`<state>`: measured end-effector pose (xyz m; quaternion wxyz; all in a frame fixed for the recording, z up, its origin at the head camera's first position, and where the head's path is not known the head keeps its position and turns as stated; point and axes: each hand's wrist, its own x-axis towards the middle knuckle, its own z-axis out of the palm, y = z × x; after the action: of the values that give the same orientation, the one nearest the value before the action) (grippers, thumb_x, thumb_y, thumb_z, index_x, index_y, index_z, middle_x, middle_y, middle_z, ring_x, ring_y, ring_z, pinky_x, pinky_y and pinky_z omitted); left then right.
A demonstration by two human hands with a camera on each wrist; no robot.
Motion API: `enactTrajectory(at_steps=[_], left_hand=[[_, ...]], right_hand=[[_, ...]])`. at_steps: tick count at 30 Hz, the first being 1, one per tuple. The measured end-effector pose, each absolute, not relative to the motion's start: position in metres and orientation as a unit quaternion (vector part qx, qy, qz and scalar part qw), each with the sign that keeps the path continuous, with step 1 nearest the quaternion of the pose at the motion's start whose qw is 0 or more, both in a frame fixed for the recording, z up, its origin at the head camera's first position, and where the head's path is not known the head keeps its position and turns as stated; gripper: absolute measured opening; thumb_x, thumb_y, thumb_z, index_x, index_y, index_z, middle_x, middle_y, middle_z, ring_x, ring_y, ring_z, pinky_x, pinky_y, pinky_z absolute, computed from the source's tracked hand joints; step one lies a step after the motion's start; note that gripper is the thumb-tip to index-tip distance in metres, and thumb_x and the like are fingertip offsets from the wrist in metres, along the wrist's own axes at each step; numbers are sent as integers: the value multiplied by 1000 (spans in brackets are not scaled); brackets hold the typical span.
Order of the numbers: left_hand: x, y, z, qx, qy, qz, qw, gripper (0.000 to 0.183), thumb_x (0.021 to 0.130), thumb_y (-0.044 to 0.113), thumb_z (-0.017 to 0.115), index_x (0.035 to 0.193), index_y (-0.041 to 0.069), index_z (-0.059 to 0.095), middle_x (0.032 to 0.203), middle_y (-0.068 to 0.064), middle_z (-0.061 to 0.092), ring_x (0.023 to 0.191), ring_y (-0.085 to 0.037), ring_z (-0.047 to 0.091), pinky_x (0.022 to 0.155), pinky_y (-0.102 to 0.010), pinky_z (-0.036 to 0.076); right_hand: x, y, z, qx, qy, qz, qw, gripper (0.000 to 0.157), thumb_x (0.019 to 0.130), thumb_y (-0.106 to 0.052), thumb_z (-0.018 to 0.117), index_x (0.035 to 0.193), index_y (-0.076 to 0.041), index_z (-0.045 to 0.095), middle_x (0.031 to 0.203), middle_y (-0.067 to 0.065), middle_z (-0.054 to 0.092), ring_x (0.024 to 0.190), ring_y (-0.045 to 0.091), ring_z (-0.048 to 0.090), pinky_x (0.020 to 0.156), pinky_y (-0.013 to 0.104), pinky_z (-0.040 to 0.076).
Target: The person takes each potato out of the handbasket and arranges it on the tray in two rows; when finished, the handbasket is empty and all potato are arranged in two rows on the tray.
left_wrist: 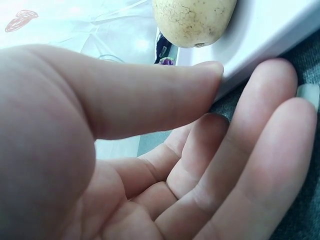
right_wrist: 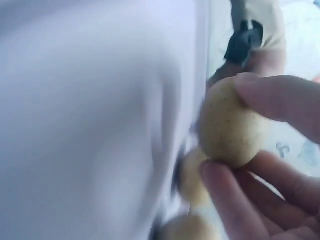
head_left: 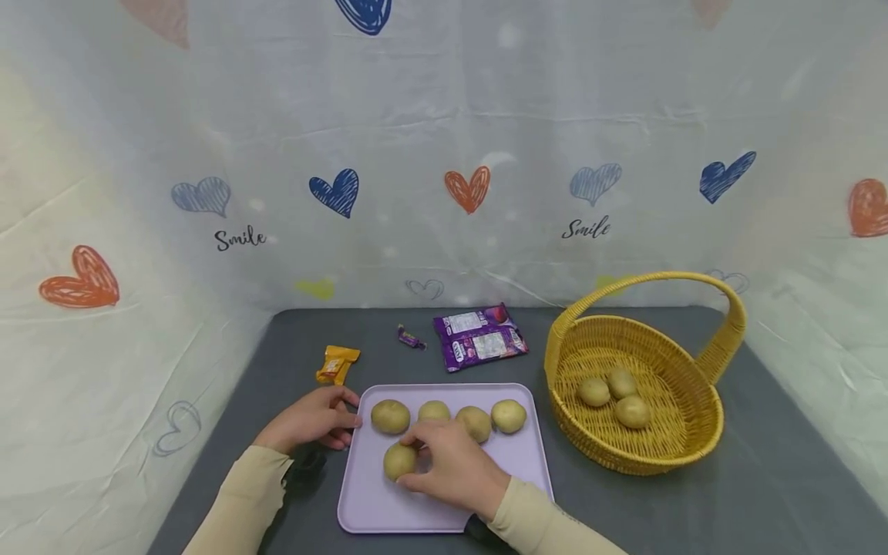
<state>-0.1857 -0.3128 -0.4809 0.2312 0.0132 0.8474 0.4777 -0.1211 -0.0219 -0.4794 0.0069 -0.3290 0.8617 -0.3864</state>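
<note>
My right grip (head_left: 458, 466), partly closed, pinches 1 potato (head_left: 400, 462) over the left part of the lilac tray (head_left: 402, 512). My left grip (head_left: 315, 420), loosely curved around nothing, touches the tray's left rim. Beyond, 4 other potatoes (head_left: 390, 416) line the tray's far side; rightward, a yellow basket (head_left: 676, 378) carries 3 more potatoes (head_left: 633, 412). Farther back on the grey desk (head_left: 770, 462) lie 1 orange packet (head_left: 337, 364), 1 small purple sweet (head_left: 411, 338) and 1 big purple packet (head_left: 480, 338).
</note>
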Motion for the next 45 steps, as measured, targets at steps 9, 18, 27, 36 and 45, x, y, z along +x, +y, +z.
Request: enactTrajectory(at_steps=[9,18,27,36,45], left_hand=[[-192,-302,-476,25,853,470,227,44,97,17,80,131,-3,61,85,-12,67,67,-18,71,65,-35,67],[-196,-295,-476,24,852,467,234,42,96,16,80,130,-2,61,84,-11,67,67,-18,71,65,-35,67],[-200,-290,-479,31,853,465,235,42,96,16,79,130,-2,61,84,-11,67,66,-18,71,65,-35,67],[-200,-296,-484,35,848,469,245,46,97,18,80,132,-3,59,85,-11,67,67,-17,71,66,-35,67],[-192,-315,-486,13,846,472,247,50,97,20,80,134,-4,57,85,-11,66,69,-17,72,67,-36,68]], right_hand=[[-123,-47,-478,-332,883,-331,-8,37,82,-26,95,112,-14,77,106,-6,78,88,-4,63,77,7,50],[-127,-50,-478,-323,895,-308,10,38,81,-25,96,112,-12,77,101,-6,78,86,-6,59,77,10,51],[-129,-44,-479,-324,898,-298,15,42,80,-26,96,115,-12,76,102,-7,77,85,-5,59,77,11,51],[-120,-10,-461,-327,893,-307,35,45,87,-27,91,126,-11,75,116,1,79,103,9,71,87,16,57],[-100,90,-440,-317,896,-302,-78,36,90,-24,89,122,-18,74,113,-6,76,101,7,72,90,27,63]])
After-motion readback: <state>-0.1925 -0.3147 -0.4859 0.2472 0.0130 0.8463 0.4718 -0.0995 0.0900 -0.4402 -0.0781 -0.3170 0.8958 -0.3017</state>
